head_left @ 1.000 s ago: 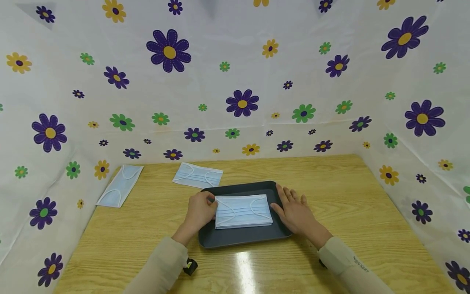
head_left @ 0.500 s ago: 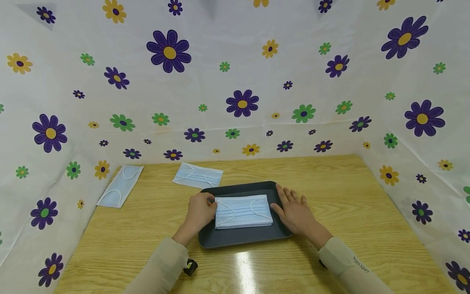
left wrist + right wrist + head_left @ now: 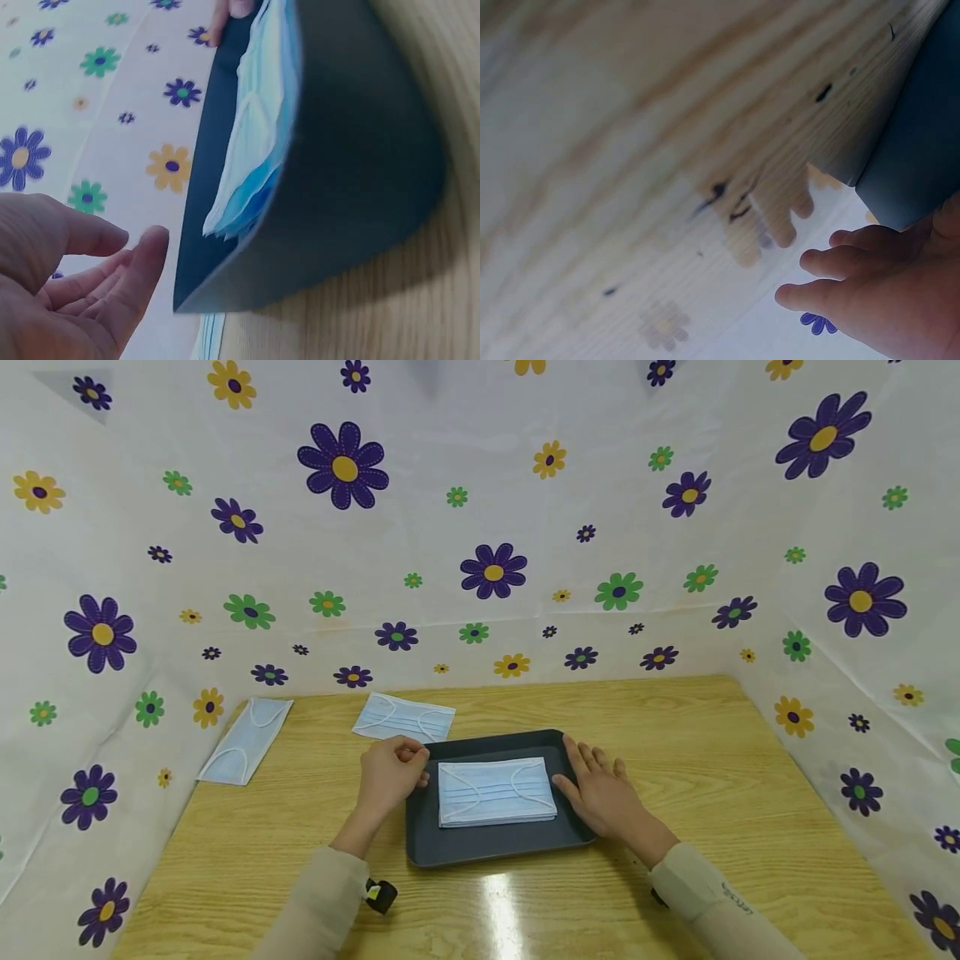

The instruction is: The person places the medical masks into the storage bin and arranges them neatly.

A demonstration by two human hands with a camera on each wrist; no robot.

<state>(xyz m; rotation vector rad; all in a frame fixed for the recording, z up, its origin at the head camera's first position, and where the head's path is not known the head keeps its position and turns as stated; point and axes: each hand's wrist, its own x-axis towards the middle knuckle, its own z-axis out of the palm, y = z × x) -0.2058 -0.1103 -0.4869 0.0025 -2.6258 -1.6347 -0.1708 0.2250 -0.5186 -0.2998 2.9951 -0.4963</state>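
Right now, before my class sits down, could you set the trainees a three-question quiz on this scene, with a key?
1. How many masks lie outside the tray?
2. True or false: the left hand grips a mask.
3. What does the right hand touch? A) a loose mask, B) the tray's side, C) the wall sheet.

Key: 1. Two. 2. False. 3. B.

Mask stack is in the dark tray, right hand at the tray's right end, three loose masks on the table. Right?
The count is off: the head view shows two loose masks on the table, not three. The rest holds: the mask stack is in the dark tray, right hand at its right end.
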